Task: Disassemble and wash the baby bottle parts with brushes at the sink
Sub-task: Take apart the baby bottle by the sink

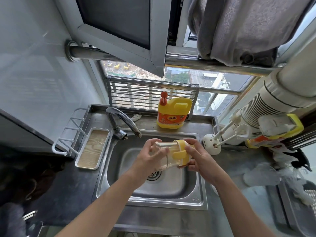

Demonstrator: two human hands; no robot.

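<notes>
A clear baby bottle (168, 155) with a yellow collar and handles (181, 153) lies on its side in the air over the steel sink (191, 194). My left hand (149, 157) grips the clear body at its base end. My right hand (196, 155) curls round the yellow top end. A straw runs inside the bottle. Two white bottle brushes (229, 131) lean in a round white holder (211, 145) on the counter to the right of the sink.
A curved tap (123, 119) stands at the sink's back left. A yellow detergent jug (172, 112) sits behind the basin. A white tray (93, 147) lies left of the sink. Cloths and plastic (266, 173) crowd the right counter.
</notes>
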